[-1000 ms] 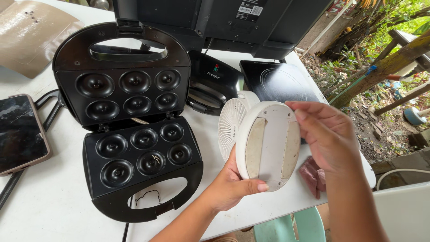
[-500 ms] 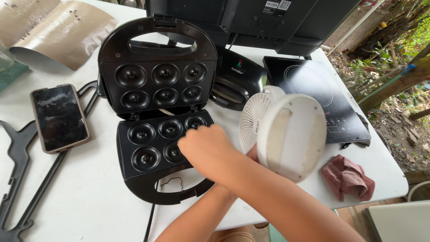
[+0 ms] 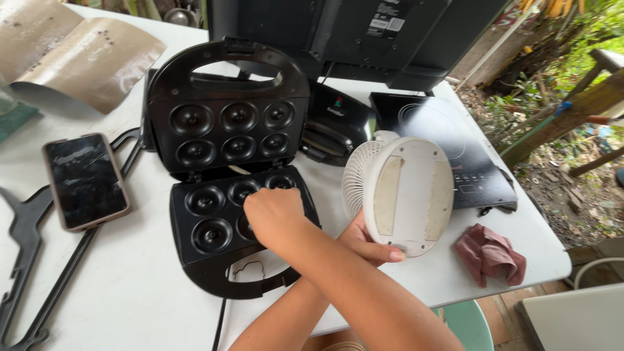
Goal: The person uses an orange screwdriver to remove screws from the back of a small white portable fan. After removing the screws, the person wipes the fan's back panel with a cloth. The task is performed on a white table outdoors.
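Reaching further across now, the right hand [image 3: 276,218] has crossed over the left forearm and come down onto the lower plate of the open donut maker [image 3: 234,169], where half a second ago it was only just arriving at the plate's near edge. Its fingers are curled down into the moulds, and whether they pinch anything I cannot tell (the knuckles hide the fingertips). Just right of the donut maker, the left hand [image 3: 367,244] grips the small white fan [image 3: 403,195] from below, thumb wrapped over the rim of its base, the base turned toward the camera and the grille facing away. Left of the donut maker lies a phone [image 3: 84,181], screen up, with black hangers [image 3: 26,260] beside it. Further right of the fan, a reddish cloth [image 3: 489,253] sits crumpled on the white table [image 3: 130,286], near a black induction cooktop [image 3: 448,146].
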